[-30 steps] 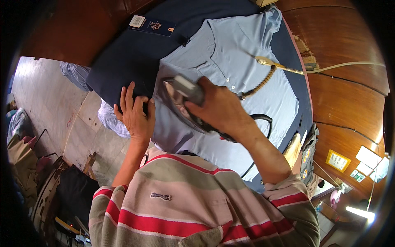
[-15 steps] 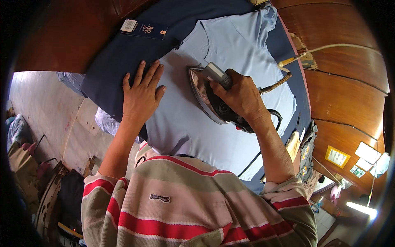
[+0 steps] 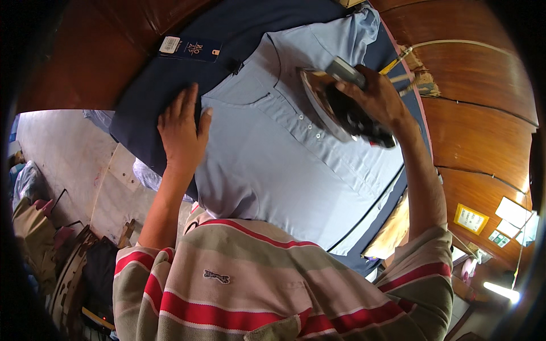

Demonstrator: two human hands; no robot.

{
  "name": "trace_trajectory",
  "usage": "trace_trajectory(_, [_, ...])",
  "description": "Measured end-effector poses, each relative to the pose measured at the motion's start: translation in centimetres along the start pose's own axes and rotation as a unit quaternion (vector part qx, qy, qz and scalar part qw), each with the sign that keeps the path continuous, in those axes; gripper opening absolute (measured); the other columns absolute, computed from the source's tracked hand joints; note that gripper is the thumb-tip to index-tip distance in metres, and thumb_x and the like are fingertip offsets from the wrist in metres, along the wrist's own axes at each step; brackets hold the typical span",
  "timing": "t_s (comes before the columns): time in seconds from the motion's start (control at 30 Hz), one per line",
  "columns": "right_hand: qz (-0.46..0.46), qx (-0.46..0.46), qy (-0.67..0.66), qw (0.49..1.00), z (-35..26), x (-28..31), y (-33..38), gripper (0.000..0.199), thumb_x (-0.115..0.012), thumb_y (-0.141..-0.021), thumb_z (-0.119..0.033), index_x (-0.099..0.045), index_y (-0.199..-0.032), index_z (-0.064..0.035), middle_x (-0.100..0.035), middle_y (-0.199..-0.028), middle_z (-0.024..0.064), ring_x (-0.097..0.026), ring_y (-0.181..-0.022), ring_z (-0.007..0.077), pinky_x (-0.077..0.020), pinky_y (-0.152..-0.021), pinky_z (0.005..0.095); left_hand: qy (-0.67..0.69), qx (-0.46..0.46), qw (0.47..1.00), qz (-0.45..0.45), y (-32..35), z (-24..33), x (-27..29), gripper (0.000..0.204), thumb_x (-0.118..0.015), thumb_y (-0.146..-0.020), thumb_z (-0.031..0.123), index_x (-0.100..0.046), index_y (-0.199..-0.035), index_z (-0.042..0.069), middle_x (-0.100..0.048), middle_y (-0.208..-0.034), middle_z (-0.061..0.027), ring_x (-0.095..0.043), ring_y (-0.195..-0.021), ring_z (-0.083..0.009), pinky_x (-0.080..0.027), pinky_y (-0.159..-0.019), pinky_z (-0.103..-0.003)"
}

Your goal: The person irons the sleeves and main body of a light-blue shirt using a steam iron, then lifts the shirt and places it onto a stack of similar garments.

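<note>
A light blue shirt (image 3: 250, 159) with a short buttoned placket lies spread on the dark blue ironing surface (image 3: 142, 108). My right hand (image 3: 378, 96) is closed round the handle of an iron (image 3: 341, 105), its soleplate tilted and slightly blurred over the shirt's right part; I cannot tell whether it touches the cloth. My left hand (image 3: 183, 131) rests flat with fingers stretched out, across the shirt's left edge and the dark cloth. Beyond it, at the far left of the surface, lies a dark blue hang tag (image 3: 196, 50) with a white sticker.
A pale cord (image 3: 455, 42) runs from the iron's side toward the wooden panelling (image 3: 478, 131) at the right. Bags and folded cloth (image 3: 28, 187) lie at the far left by the pale floor (image 3: 74, 148). A lit tube lamp (image 3: 501, 291) shows at lower right.
The iron in my right hand has moved right and away from me, baring the shirt's placket and buttons. My left hand has slid slightly left and toward me.
</note>
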State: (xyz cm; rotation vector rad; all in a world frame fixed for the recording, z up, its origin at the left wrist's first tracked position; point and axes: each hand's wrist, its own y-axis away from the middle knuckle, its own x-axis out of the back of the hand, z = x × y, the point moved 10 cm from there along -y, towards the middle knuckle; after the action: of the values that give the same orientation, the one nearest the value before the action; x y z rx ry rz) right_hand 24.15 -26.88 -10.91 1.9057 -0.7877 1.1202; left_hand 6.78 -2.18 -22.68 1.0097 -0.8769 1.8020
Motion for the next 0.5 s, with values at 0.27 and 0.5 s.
trace_trajectory(0.27, [-0.025,0.114,0.004,0.993,-3.8,-2.6,-8.9,0.062,-0.058,-0.081,-0.055,-0.063,-0.102,0.0027,-0.066,-0.078,0.0202,-0.066,-0.073,0.0269,-0.0506,-0.069,0.0339,-0.030,0.023,0.997,0.063,-1.6,0.2,0.3,0.033,-0.059,-0.084,0.035,-0.059,-0.111,0.015,-0.059,-0.105,-0.0035,-0.054,-0.098,-0.0243,-0.037,-0.087,-0.041])
trace_trajectory(0.5, [-0.050,0.133,0.065,0.988,-3.7,-3.1,-8.8,0.060,-0.055,-0.082,-0.052,-0.062,-0.108,0.0017,-0.067,-0.085,0.0211,-0.068,-0.077,0.0301,-0.0532,-0.074,0.0350,0.166,-0.028,0.977,-0.130,-1.4,8.7,-3.2,0.029,-0.060,-0.082,0.027,-0.061,-0.109,0.017,-0.058,-0.102,0.0007,-0.053,-0.095,-0.0180,-0.035,-0.087,-0.042])
